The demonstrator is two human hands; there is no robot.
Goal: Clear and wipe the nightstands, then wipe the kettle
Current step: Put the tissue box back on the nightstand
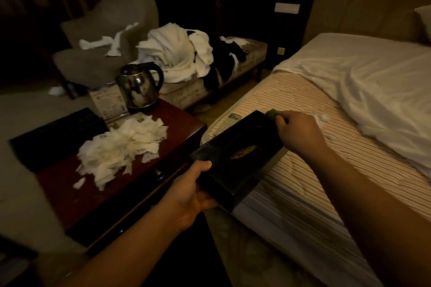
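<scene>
My left hand [194, 191] grips the near corner of a black tissue box [235, 154], held tilted between the nightstand and the bed. My right hand [299, 131] rests on the box's far end, fingers closed on a small green cloth [271, 113]. The dark red nightstand [177, 123] carries a heap of loose white tissues [121, 144], a black tray [56, 137] at its left and a steel kettle [138, 86] with a black handle at the back. A printed card [107, 100] stands beside the kettle.
A bed [303, 100] with a striped mattress and a rumpled white sheet [373, 81] fills the right. A remote [233, 116] lies on the mattress edge behind the box. White towels [179, 53] pile on a bench, and a grey armchair [105, 37] stands behind the nightstand.
</scene>
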